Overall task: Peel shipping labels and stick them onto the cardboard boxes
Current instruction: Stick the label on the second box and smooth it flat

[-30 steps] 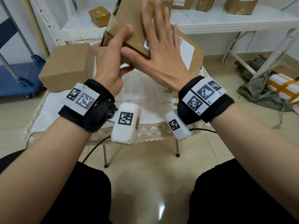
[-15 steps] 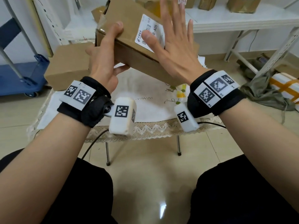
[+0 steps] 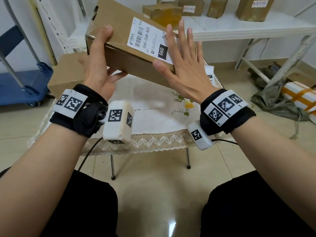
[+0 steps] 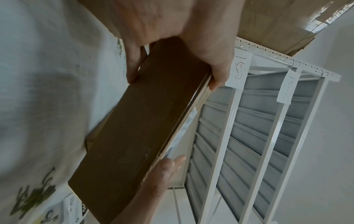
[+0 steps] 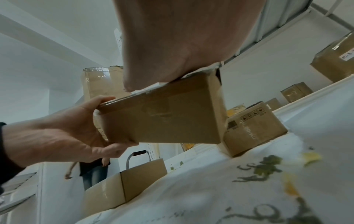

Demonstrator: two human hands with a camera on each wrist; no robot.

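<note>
**Label smoothing on lifted box**

Since the earlier frame, right hand [image 3: 183,69] slid toward the box's right end — more of the shipping label [image 3: 150,41] is uncovered. Cardboard box [image 3: 119,41] is held tilted above the table [image 3: 150,117]. Left hand [image 3: 97,65] clamps its left end, thumb on top, fingers under. Right fingers are straight and spread, pressing the label's right edge. Step: sticking down, nearly done. Next — probably press remaining edges, set the box down.
</note>
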